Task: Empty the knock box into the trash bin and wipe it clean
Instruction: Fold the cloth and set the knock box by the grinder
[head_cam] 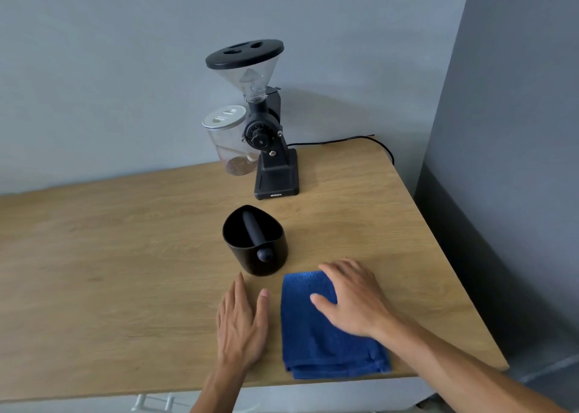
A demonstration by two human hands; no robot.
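Two hands: both over tabletop (109,256) nr its front edge, neither grasping anything.
Left hand (242,321): flat, palm down, fingers straight & together, grip released; on bare wood just left of cloth, just in front of knock box, not touching it.
Right hand (352,299): palm down on blue cloth (316,337), fingers spread over its far right part, thumb on the fabric; grip released, resting not pinching.
Knock box (255,243): black, upright, mid tabletop, open top w/ black bar across, bar end knob facing front edge; inside too dark to tell contents.
Cloth: folded, blue, nr front edge toward front right corner; just right of & in front of knock box, apart from it.
Grinder (271,143): black, clear hopper w/ black lid, at back edge behind knock box; black cord (354,139) runs to back right corner.
Jar (230,143): clear, pale lid, just left of grinder, touching or nearly; can't tell.
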